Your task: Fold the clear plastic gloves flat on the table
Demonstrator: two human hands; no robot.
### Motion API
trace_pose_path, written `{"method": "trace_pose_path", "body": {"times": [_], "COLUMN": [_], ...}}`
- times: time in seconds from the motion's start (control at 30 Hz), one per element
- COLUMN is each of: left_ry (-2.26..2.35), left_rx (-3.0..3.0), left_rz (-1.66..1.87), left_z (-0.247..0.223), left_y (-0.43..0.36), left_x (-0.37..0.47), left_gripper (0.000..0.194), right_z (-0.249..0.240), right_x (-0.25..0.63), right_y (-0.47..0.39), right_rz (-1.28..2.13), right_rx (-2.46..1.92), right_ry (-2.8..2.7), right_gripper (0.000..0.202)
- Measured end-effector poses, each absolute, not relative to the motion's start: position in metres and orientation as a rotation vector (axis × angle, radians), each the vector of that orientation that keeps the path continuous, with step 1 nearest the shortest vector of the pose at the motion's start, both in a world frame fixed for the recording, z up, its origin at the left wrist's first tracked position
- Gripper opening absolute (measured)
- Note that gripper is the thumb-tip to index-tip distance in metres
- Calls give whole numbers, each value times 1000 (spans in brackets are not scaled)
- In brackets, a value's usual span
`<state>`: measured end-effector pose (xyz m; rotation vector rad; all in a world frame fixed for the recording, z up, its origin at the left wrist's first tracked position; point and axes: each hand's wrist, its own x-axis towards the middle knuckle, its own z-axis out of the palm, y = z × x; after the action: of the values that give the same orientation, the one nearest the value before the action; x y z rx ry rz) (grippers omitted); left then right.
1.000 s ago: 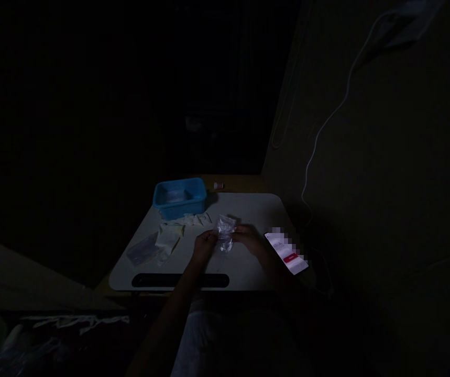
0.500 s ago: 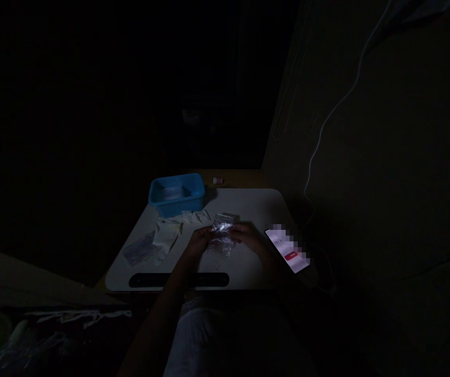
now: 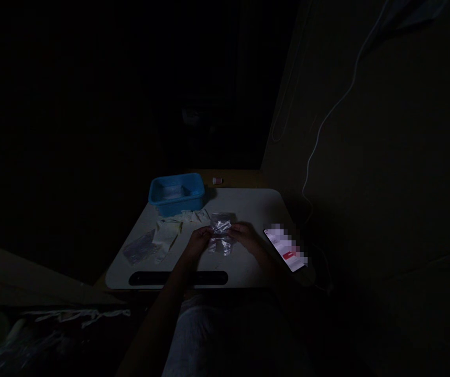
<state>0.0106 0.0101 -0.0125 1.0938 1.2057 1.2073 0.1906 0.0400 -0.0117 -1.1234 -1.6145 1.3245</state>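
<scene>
A clear, shiny plastic bag (image 3: 221,244) is stretched between my two hands above the middle of the white lap table (image 3: 248,201). My left hand (image 3: 200,239) is closed on its left edge. On the opposite edge, my right hand (image 3: 242,232) pinches the plastic, fingers pointing left. The light is dim, so the fingertips and anything inside the bag are hard to make out.
A blue basket (image 3: 181,205) stands at the table's back left. In front of it lie pale crumpled wrappers (image 3: 166,234) and a flat clear bag (image 3: 140,247). A lit phone (image 3: 285,250) lies at the right edge. A small cup (image 3: 217,180) is behind the table.
The plastic bag has been drawn flatter and straighter between my hands. Both hands have barely moved, and the view has shifted slightly.
</scene>
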Motion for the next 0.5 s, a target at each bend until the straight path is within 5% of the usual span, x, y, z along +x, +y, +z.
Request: {"method": "trace_pose_path", "body": {"times": [0.5], "left_ry": [1091], "left_rx": [1023], "left_rz": [1247], "left_z": [-18], "left_y": [10], "left_x": [11], "left_gripper": [16], "right_z": [-21], "right_x": [191], "right_y": [45], "right_rz": [1307], "right_rx": [-1154], "right_ry": [-1673], "right_gripper": [20]}}
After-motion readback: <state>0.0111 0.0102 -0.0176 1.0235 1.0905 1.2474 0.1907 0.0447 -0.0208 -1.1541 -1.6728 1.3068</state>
